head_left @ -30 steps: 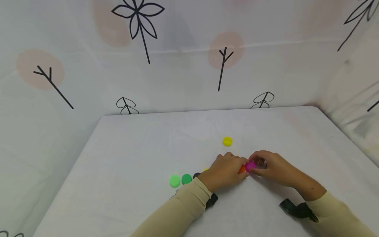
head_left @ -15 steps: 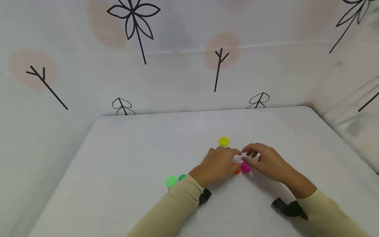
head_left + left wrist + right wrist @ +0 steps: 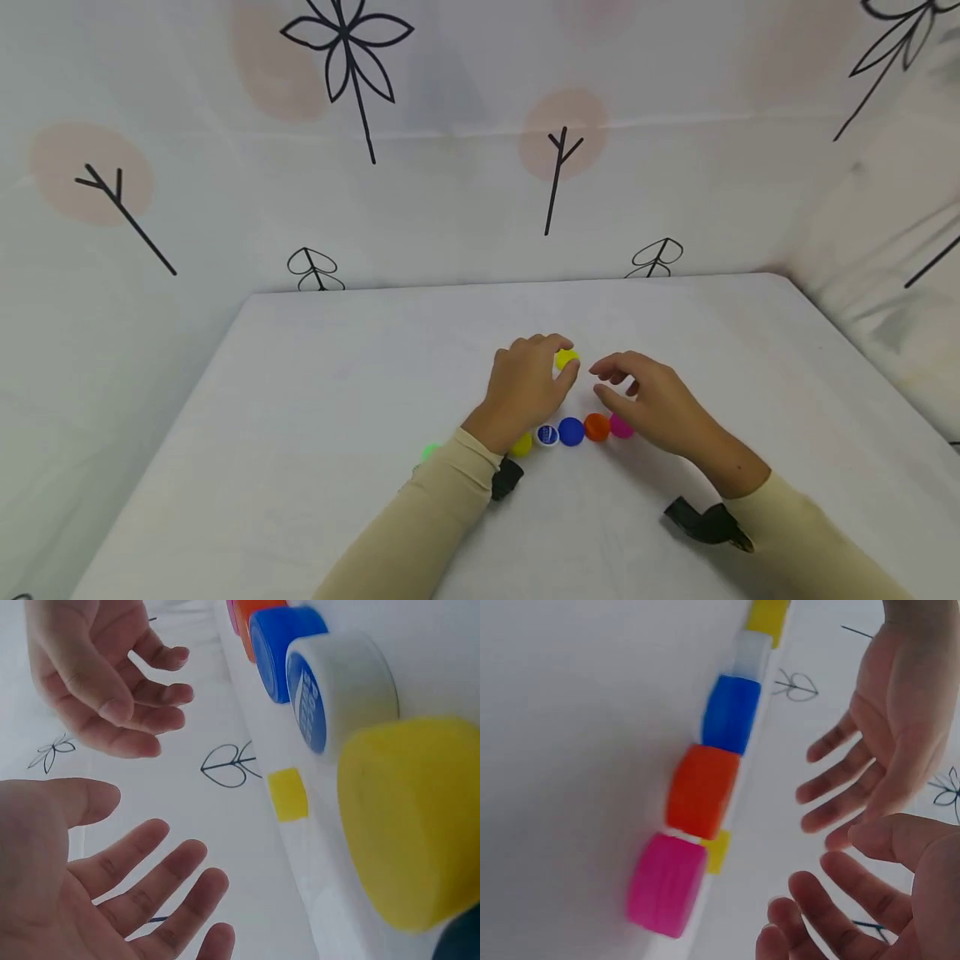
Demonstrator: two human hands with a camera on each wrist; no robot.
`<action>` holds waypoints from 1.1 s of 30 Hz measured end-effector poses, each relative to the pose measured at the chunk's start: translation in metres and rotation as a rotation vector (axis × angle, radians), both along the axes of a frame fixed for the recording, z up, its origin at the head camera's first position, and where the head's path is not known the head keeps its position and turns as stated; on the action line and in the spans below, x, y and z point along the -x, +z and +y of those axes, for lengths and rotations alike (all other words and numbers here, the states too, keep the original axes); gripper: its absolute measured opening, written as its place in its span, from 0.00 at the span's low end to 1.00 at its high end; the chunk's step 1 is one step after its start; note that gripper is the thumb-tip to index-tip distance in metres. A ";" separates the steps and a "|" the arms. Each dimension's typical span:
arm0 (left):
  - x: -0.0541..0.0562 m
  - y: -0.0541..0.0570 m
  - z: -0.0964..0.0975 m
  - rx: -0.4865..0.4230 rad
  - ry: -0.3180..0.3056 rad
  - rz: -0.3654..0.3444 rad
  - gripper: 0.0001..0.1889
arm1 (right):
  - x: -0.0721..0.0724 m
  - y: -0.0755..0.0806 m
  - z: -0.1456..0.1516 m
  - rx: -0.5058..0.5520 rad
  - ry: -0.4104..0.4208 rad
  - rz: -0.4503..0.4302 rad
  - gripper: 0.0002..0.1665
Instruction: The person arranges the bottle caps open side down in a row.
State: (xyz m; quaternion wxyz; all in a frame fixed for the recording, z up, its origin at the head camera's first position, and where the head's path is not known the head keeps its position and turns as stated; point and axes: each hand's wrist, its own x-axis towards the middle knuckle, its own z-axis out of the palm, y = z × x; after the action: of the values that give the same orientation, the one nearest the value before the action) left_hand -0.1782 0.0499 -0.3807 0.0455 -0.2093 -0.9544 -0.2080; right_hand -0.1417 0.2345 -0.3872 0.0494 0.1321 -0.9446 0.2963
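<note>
A lone yellow bottle cap [image 3: 567,360] lies at the back of a row of caps. Closest to it is my left hand [image 3: 522,392], fingers spread above the table with nothing held. My right hand [image 3: 654,406] hovers to the right, its fingers loosely bent and holding nothing, over the magenta cap [image 3: 622,426]. Leftward along the row come an orange cap [image 3: 597,427], a blue cap [image 3: 572,432], a white cap with a blue label [image 3: 547,435] and another yellow cap [image 3: 412,825]. A light green cap [image 3: 431,451] shows partly at the left end; my left forearm hides the caps between.
A white cloth covers the table [image 3: 337,375]. Behind it hangs a pale printed sheet [image 3: 450,200] with plant drawings. Dark straps [image 3: 705,522] sit at both wrists.
Both hands have left the row: the right let go of the magenta cap. My left hand has moved back and left toward the lone yellow cap, uncovering the orange, blue and white caps.
</note>
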 end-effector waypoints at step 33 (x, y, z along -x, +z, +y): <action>0.022 -0.005 -0.023 0.080 0.116 -0.243 0.30 | 0.081 0.007 -0.030 -0.169 0.074 -0.245 0.29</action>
State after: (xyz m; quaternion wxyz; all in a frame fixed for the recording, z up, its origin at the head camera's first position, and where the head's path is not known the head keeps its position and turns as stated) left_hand -0.2004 0.0273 -0.3852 -0.0669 -0.1284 -0.9709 -0.1906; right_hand -0.2224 0.2044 -0.3806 -0.0887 0.1334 -0.9596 0.2313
